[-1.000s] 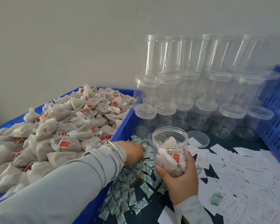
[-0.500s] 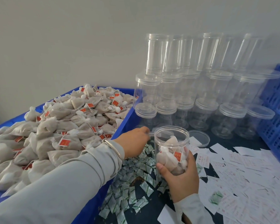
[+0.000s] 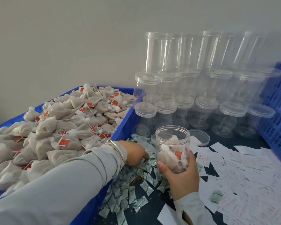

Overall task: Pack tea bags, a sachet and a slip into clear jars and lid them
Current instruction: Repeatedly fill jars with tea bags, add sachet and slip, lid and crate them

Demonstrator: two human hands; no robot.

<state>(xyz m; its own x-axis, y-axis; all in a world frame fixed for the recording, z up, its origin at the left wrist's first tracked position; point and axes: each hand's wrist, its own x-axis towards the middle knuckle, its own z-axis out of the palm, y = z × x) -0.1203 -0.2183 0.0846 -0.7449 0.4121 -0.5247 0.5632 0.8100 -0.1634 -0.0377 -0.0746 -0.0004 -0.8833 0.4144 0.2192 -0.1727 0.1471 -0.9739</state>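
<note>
1. Crate, blue, heaped with tea bags; I log it at the left of the counter, as in the earlier frames.
2. Stack of lidded empty jars against the wall; a loose lid lies just behind the working jar.
3. Slips, white, scattered over the right of the counter; none in the jar yet, so far as I can see.
4. Jar, open, part-filled with tea bags; right hand has its grip clamped round the lower half, holding it above the sachets.
5. Left hand: half a second ago it was lifted beside the jar mouth; now it is down on the sachet pile. Fingertips hidden, so I cannot tell its grip. I judge the sachet step is in hand; slip and lid remain.
</note>
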